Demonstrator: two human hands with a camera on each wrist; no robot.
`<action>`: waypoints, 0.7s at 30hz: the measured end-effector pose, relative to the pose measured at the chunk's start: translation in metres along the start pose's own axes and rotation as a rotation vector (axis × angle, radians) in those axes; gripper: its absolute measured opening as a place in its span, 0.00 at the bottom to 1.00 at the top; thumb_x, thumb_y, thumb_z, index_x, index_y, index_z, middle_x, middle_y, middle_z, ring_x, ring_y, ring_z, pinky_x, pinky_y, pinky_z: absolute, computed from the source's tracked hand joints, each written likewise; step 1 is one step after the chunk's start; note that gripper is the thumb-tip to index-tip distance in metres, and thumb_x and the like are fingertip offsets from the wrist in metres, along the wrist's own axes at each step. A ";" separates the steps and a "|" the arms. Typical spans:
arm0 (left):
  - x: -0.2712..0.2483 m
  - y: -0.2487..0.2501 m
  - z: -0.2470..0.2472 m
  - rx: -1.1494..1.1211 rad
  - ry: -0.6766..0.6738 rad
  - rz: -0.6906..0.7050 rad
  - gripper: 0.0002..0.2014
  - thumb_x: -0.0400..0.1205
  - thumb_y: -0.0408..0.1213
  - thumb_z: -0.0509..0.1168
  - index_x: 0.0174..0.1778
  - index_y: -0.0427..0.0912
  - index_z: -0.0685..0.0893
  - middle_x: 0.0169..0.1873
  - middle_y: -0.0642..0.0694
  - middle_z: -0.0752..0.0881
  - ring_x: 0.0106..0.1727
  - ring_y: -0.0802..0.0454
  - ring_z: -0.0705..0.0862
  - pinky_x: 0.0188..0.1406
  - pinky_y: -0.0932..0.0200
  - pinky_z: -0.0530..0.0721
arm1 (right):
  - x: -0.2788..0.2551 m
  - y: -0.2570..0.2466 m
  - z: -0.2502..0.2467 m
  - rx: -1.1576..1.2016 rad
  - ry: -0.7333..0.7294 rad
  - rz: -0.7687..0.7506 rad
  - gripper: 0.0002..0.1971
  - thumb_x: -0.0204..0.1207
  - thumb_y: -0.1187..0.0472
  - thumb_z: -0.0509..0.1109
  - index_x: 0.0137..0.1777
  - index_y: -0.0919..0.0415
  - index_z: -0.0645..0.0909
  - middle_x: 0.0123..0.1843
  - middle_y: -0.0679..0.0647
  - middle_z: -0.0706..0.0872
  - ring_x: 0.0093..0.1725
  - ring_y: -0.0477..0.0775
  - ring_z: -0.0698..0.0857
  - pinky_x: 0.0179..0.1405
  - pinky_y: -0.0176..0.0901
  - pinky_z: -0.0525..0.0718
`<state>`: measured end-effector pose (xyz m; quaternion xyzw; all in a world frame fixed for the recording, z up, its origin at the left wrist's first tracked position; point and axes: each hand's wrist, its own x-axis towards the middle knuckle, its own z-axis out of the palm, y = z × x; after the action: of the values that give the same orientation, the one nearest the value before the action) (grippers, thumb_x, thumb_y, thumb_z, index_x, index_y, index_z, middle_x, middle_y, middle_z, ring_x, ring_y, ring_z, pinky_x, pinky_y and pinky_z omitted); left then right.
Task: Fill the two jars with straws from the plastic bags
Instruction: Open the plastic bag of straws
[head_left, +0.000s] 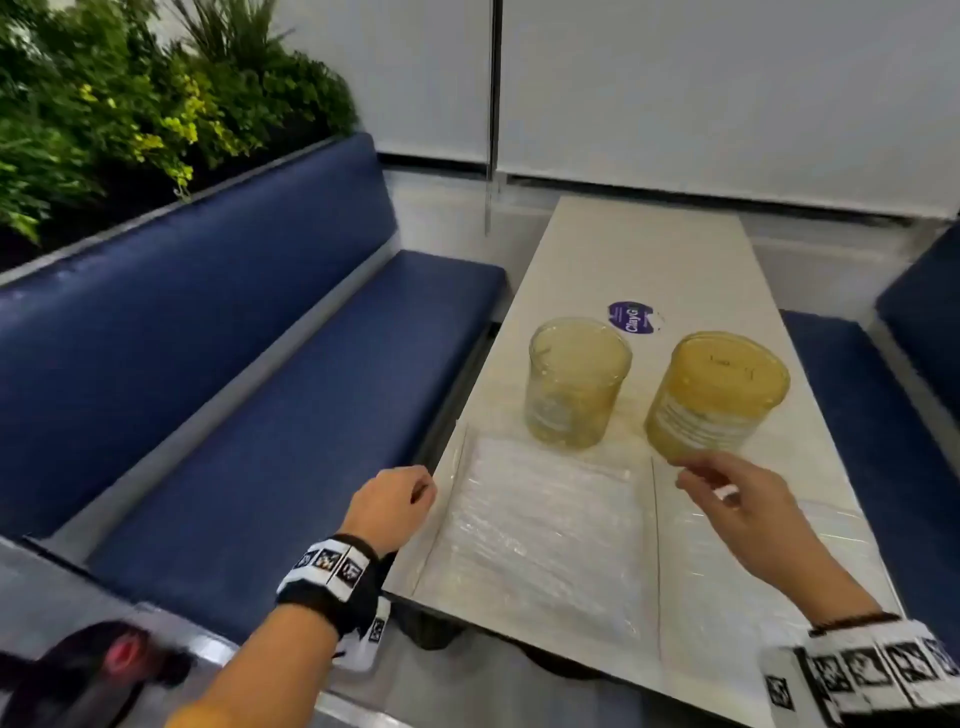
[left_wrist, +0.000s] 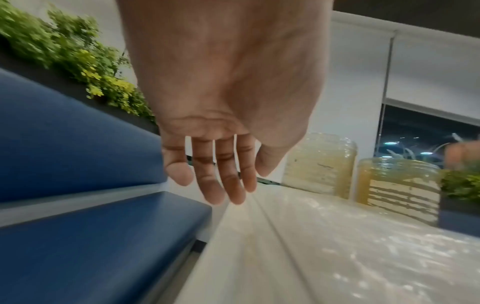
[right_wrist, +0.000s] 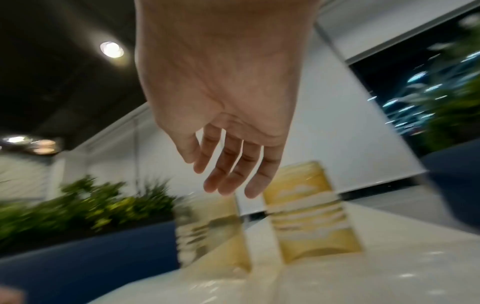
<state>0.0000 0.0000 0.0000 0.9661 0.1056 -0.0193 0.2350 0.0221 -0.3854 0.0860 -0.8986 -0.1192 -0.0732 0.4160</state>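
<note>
Left hand hovering at the table edge, fingers loosely extended, holding nothing. Right hand hanging relaxed, empty, over the right plastic bag. Left plastic bag of clear straws lying just right of the left hand. Two yellowed jars standing upright just beyond the fingertips.

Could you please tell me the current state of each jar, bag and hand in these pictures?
Left jar: upright on the table, no straws seen inside.
Right jar: upright, with a yellowish lid on top.
Left bag: flat on the table, full of straws, untouched.
Right bag: flat, partly hidden under the right hand.
Left hand: holds nothing, at the table edge.
Right hand: open, empty, reaching toward the right jar.
</note>
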 end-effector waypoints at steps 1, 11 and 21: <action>0.005 0.006 0.005 0.021 -0.032 -0.011 0.09 0.84 0.47 0.60 0.44 0.51 0.83 0.40 0.54 0.87 0.43 0.46 0.85 0.46 0.53 0.84 | 0.009 0.000 0.019 -0.034 -0.081 -0.067 0.08 0.82 0.59 0.72 0.54 0.43 0.86 0.46 0.40 0.88 0.48 0.42 0.84 0.37 0.31 0.81; 0.018 0.030 0.020 0.084 -0.144 -0.206 0.13 0.85 0.44 0.61 0.49 0.41 0.87 0.44 0.46 0.89 0.44 0.43 0.86 0.47 0.52 0.87 | 0.018 -0.008 0.155 -0.510 -0.500 -0.159 0.21 0.80 0.37 0.66 0.69 0.43 0.79 0.72 0.45 0.74 0.71 0.51 0.73 0.65 0.51 0.76; 0.009 0.024 0.009 -0.032 -0.195 -0.170 0.17 0.89 0.45 0.57 0.45 0.37 0.84 0.43 0.44 0.89 0.43 0.42 0.86 0.47 0.49 0.88 | 0.002 -0.011 0.165 -0.323 -0.209 -0.170 0.05 0.88 0.58 0.61 0.54 0.52 0.79 0.54 0.45 0.79 0.51 0.51 0.79 0.46 0.49 0.81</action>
<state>0.0143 -0.0233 0.0016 0.9433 0.1642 -0.1312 0.2568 0.0265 -0.2523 -0.0112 -0.9431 -0.2236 -0.0325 0.2440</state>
